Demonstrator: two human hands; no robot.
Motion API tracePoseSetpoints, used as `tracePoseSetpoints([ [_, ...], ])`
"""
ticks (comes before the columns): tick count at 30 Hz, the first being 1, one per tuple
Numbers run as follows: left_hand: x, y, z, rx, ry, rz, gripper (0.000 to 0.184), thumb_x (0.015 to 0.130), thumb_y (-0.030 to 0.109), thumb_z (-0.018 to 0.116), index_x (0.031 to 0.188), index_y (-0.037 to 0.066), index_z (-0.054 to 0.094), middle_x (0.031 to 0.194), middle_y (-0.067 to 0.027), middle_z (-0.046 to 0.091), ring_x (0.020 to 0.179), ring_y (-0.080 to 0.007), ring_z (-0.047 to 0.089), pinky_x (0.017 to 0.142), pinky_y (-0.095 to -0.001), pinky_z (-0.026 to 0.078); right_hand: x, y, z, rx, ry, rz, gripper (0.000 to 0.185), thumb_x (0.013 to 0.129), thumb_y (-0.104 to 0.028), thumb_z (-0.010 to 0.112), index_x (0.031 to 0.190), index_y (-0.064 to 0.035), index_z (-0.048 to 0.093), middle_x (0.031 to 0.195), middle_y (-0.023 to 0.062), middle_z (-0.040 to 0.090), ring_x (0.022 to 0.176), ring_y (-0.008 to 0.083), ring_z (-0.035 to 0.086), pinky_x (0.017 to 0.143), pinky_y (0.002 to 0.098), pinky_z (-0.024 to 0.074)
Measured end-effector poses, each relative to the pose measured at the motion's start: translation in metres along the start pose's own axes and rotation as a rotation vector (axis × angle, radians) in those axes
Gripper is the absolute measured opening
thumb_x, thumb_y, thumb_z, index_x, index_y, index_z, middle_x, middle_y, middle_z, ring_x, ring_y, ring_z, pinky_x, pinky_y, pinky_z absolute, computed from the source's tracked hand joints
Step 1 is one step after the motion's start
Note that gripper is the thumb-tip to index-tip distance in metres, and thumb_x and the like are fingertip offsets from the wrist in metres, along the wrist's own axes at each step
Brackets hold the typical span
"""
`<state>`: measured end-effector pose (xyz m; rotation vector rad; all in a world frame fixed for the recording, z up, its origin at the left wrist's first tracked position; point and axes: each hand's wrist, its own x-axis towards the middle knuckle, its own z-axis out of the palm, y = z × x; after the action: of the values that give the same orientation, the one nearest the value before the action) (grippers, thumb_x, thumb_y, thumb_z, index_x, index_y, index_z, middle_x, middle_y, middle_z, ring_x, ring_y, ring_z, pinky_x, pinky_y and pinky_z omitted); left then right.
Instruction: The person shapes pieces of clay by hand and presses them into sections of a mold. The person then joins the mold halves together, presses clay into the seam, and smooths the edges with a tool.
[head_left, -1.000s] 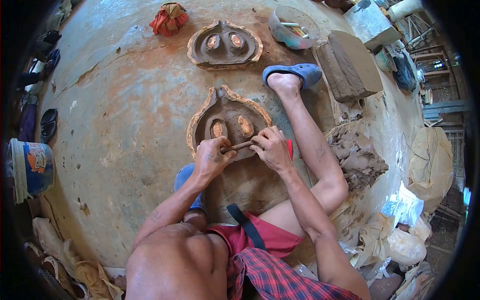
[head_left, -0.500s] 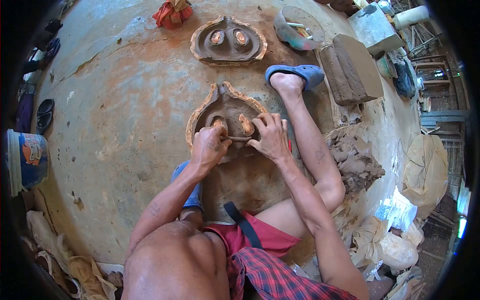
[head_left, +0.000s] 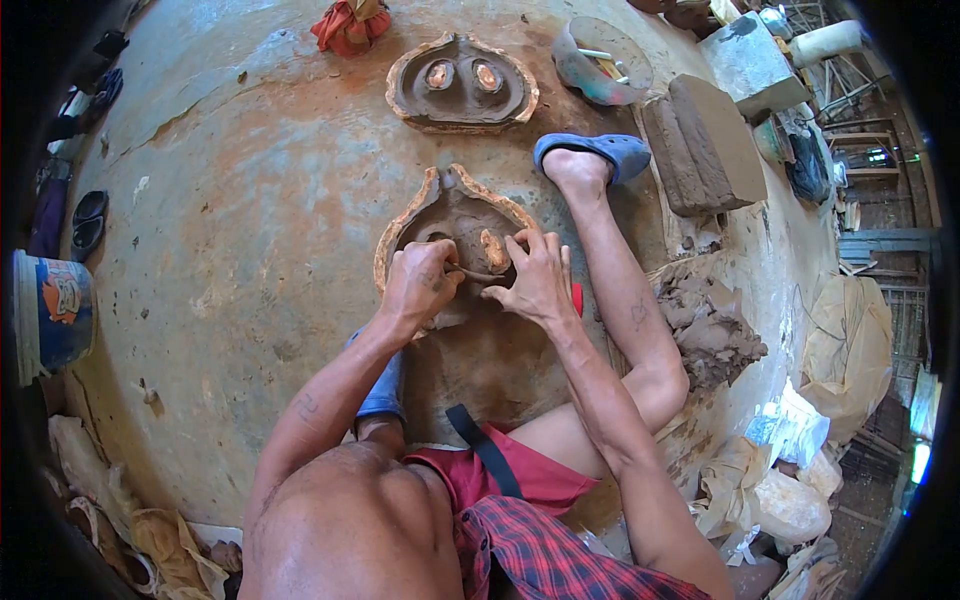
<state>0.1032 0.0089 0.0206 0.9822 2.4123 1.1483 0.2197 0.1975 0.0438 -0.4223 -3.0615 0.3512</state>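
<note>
A rounded mould [head_left: 393, 218] with a rough orange-brown rim and dark clay lining lies on the floor between my legs. Inside it, the orange oval core [head_left: 492, 250] on the right shows clearly; my left hand partly covers the left side. My left hand [head_left: 422, 285] is closed in a pinch on a thin clay coil [head_left: 482, 274], which runs rightward below the right core. At the mould's right edge, my right hand [head_left: 540, 280] has its fingers spread over the rim, its thumb apart from them and close to the coil's right end.
A second clay-lined mould [head_left: 462, 124] lies farther off, near a bowl with tools [head_left: 590, 82]. On the right are a large clay block [head_left: 715, 145] and a torn clay heap [head_left: 710, 325]. A bucket [head_left: 65, 315] stands at left; a red cloth bundle [head_left: 350, 30] lies behind.
My left hand has shifted slightly right over the mould with the coil. My right thumb has come off the coil's end and now sits just below it.
</note>
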Motion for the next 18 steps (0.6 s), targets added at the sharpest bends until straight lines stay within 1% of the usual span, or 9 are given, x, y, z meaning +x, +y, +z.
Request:
tracePoseSetpoints([
  [2, 0.001, -0.001, 0.001, -0.015, 0.025, 0.077, 0.024, 0.073, 0.012, 0.085, 0.092, 0.003, 0.073, 0.082, -0.0195, 0.073, 0.081, -0.0374, 0.073, 0.071, -0.0448, 0.056, -0.001, -0.001, 0.004, 0.004, -0.035, 0.007, 0.071, 0.063, -0.033, 0.096, 0.125, -0.0072, 0.073, 0.124, 0.0080, 0.061, 0.118, 0.0310, 0.053, 0.098, 0.0498, 0.0431],
  [4, 0.007, -0.002, 0.000, 0.004, 0.028, 0.079, 0.024, 0.072, 0.012, 0.085, 0.092, 0.003, 0.073, 0.083, -0.0197, 0.073, 0.081, -0.0373, 0.073, 0.072, -0.0447, 0.056, 0.003, 0.001, 0.013, 0.040, -0.026, 0.086, 0.068, 0.064, -0.034, 0.096, 0.123, -0.0069, 0.073, 0.126, 0.0085, 0.061, 0.118, 0.0315, 0.053, 0.098, 0.0513, 0.0447],
  [8, 0.018, 0.002, -0.003, 0.036, -0.016, 0.085, 0.025, 0.072, 0.010, 0.084, 0.092, 0.002, 0.073, 0.086, -0.0193, 0.074, 0.085, -0.0371, 0.074, 0.076, -0.0451, 0.057, 0.001, -0.005, 0.016, 0.032, 0.018, 0.159, 0.064, 0.066, -0.034, 0.096, 0.119, -0.0070, 0.074, 0.126, 0.0087, 0.060, 0.119, 0.0319, 0.053, 0.100, 0.0531, 0.0454],
  [11, 0.027, -0.003, 0.002, 0.007, 0.004, 0.144, 0.025, 0.072, 0.009, 0.084, 0.092, 0.001, 0.072, 0.087, -0.0187, 0.075, 0.088, -0.0374, 0.074, 0.079, -0.0456, 0.057, 0.003, -0.006, 0.014, 0.053, -0.009, 0.119, 0.061, 0.069, -0.033, 0.095, 0.120, -0.0069, 0.073, 0.124, 0.0085, 0.060, 0.121, 0.0323, 0.053, 0.103, 0.0520, 0.0455],
  [13, 0.031, -0.007, 0.002, 0.014, -0.018, 0.150, 0.025, 0.072, 0.009, 0.084, 0.093, 0.001, 0.072, 0.087, -0.0187, 0.075, 0.088, -0.0375, 0.074, 0.079, -0.0457, 0.058, 0.004, -0.009, 0.014, 0.071, -0.037, 0.180, 0.062, 0.069, -0.033, 0.094, 0.120, -0.0036, 0.072, 0.124, 0.0099, 0.060, 0.122, 0.0331, 0.053, 0.105, 0.0502, 0.0453],
  [14, 0.036, -0.006, 0.002, 0.024, -0.034, 0.162, 0.026, 0.072, 0.009, 0.084, 0.093, 0.000, 0.072, 0.088, -0.0188, 0.075, 0.088, -0.0376, 0.074, 0.079, -0.0458, 0.058, 0.004, -0.011, 0.016, 0.066, -0.036, 0.179, 0.062, 0.069, -0.033, 0.094, 0.120, -0.0036, 0.072, 0.124, 0.0099, 0.060, 0.122, 0.0331, 0.053, 0.105, 0.0502, 0.0453],
  [16, 0.044, -0.006, 0.000, 0.029, -0.045, 0.149, 0.026, 0.072, 0.009, 0.084, 0.094, 0.000, 0.073, 0.089, -0.0192, 0.075, 0.089, -0.0370, 0.074, 0.079, -0.0453, 0.058, 0.001, -0.015, 0.026, 0.089, 0.049, 0.198, 0.065, 0.070, -0.035, 0.095, 0.119, -0.0001, 0.072, 0.124, 0.0120, 0.060, 0.122, 0.0338, 0.053, 0.105, 0.0481, 0.0454],
  [18, 0.050, -0.007, -0.002, 0.038, -0.050, 0.139, 0.027, 0.072, 0.009, 0.084, 0.096, 0.000, 0.073, 0.090, -0.0196, 0.076, 0.089, -0.0364, 0.075, 0.080, -0.0448, 0.058, -0.002, -0.014, 0.033, 0.115, 0.089, 0.203, 0.064, 0.070, -0.035, 0.095, 0.118, 0.0006, 0.072, 0.124, 0.0128, 0.060, 0.121, 0.0343, 0.053, 0.105, 0.0481, 0.0453],
])
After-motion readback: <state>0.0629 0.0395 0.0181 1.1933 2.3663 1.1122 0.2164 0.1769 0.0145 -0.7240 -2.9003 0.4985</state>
